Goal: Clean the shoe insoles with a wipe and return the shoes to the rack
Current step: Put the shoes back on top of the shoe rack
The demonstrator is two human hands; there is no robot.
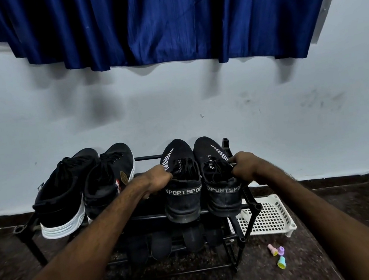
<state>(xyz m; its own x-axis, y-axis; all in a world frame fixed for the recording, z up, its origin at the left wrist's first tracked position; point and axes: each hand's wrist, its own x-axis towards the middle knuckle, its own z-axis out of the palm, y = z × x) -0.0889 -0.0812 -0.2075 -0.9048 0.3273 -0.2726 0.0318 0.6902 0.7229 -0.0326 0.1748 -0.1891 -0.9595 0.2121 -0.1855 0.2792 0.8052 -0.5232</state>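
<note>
- Where the two hands reach out over the top tier of the black rack [146,158], the pair of sport shoes stands directly between them, heels toward the camera and toes toward the wall.
- The left sport shoe [182,186] is just inside the left hand [158,178]. The right sport shoe [220,182] is just inside the right hand [244,165]. The two shoes touch side by side.
- Writing: each heel has a grey band reading "SPORTSPOR", cut off at the edge. The tongue print is too small to read. There are white slanted stripes on both toes.
- Left hand: fingers curled against the outer side of the left shoe's collar, gripping it. The fingertips are hidden.
- Right hand: fingers curled at the outer collar and laces of the right shoe, gripping it. The fingertips are hidden there too.
- Beyond the left hand are black sneakers [65,198] with white soles, on the same tier. The nearer one has a small badge, which is unreadable.
- Below the hands are dark shoes [160,244] on the lower tier.
- Below the right hand and outward, a white perforated tray [272,218] lies on the dark floor, with small pastel pieces [277,254] nearer the camera.
- Above, a blue curtain [164,19] hangs over the pale wall.
</note>
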